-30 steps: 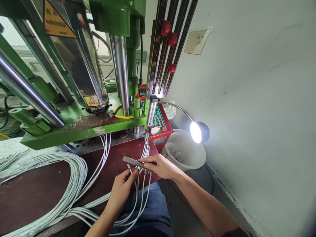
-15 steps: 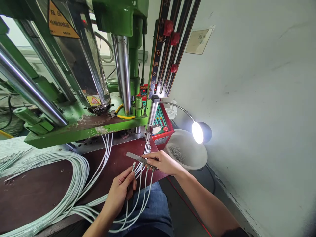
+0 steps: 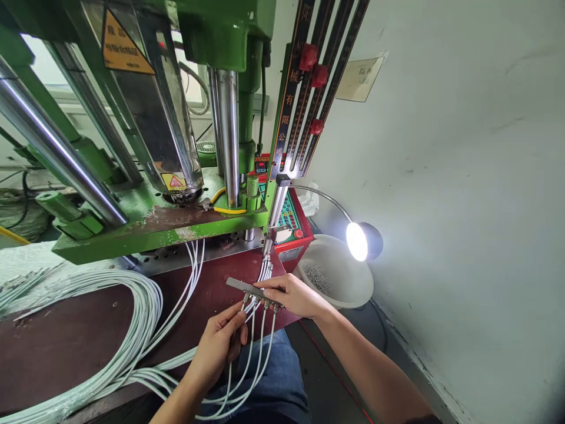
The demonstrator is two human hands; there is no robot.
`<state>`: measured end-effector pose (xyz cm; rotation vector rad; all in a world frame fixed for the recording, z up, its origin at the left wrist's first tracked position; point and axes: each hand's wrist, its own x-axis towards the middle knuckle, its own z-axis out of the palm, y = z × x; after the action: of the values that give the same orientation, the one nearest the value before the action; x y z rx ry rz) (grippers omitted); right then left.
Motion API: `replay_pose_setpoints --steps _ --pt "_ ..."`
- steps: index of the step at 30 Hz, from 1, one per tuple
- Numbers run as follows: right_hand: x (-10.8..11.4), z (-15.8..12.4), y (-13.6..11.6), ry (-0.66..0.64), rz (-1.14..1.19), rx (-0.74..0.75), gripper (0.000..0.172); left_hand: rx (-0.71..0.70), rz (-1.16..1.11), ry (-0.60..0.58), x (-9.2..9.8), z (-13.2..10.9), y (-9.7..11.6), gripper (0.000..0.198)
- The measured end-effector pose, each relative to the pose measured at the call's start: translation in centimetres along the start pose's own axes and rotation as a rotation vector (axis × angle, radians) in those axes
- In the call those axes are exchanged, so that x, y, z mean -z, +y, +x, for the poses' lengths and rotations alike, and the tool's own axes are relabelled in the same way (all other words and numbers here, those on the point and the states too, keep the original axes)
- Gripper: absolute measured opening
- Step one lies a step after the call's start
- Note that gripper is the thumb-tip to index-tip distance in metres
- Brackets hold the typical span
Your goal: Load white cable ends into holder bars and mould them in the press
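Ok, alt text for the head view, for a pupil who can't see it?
The right hand holds a metal bar; the left hand pinches a white cable beside it. Beyond stand a green machine and a lit lamp.

There it blazes, your lamp [image 3: 364, 242], at four o'clock! From it, a pale bin [image 3: 356, 288] sits at seven. You've a paper [image 3: 361, 79] on the wall [image 3: 463, 153] at one, three red knobs [image 3: 319, 76] near twelve, yellow-handled pliers [image 3: 232, 211] at nine.
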<state>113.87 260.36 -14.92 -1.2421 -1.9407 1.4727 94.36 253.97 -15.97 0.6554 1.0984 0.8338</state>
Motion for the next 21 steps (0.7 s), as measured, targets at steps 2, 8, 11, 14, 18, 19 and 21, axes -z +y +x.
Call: replay_pose_setpoints --steps 2,8,11,14,18,19,21 --pt "0.03 -0.02 -0.06 0.007 -0.018 0.002 0.038 0.003 0.006 -0.014 0.02 -0.09 -0.02 0.050" --pt "0.00 0.03 0.07 0.009 -0.029 -0.006 0.038 -0.003 0.004 -0.025 0.15 -0.10 -0.28 0.051" --pt "0.04 0.03 0.07 0.001 -0.026 -0.008 0.038 -0.004 0.006 -0.029 0.27 -0.02 -0.24 0.054" --pt "0.00 -0.03 0.04 0.003 -0.027 -0.009 0.039 0.004 0.005 -0.031 0.27 0.12 -0.16 0.053" --pt "-0.20 -0.12 0.09 -0.012 0.005 -0.018 0.040 0.005 0.000 -0.012 0.10 0.34 -0.10 0.045" --pt "-0.25 -0.14 0.11 -0.015 0.003 -0.019 0.040 0.006 0.000 -0.011 0.06 0.35 -0.10 0.042" --pt "-0.32 -0.18 0.17 -0.012 -0.017 -0.013 0.039 0.012 0.001 -0.013 0.03 0.34 -0.11 0.037"
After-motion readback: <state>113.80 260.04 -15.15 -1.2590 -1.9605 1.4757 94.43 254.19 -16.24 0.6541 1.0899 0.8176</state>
